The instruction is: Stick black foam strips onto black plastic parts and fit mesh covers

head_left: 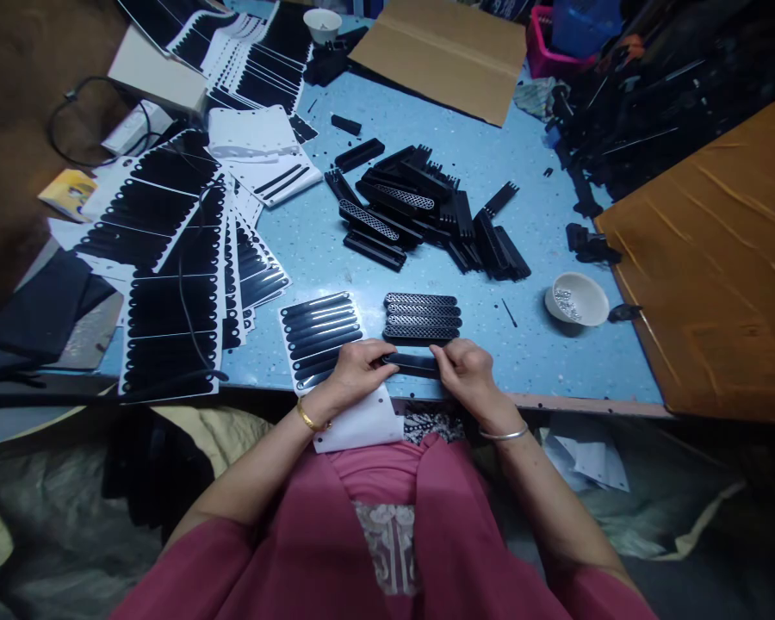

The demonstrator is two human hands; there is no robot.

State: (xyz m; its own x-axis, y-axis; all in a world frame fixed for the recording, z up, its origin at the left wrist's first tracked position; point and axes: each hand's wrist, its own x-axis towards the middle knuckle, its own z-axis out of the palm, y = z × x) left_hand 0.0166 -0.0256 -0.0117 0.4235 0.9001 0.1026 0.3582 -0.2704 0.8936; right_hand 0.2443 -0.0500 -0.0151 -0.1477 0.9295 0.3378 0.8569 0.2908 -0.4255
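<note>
R of hands (358, 370) (468, 375), bowl (592, 306), silvery pcs (565, 304) inside

Light-blue speckled table (542, 224) in dim, cool light, with large brown cardboard (710, 258) along its right side

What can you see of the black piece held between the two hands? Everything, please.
The black piece is long, narrow and plastic-looking, with a smooth, slightly glossy upper face. It lies roughly crosswise near the front edge of the blue table, on the wearer's side of the row of mesh-faced pieces. The left hand grips its left end, the right hand its right; fingers partly hide both ends. Whether it touches the table is unclear.
</note>
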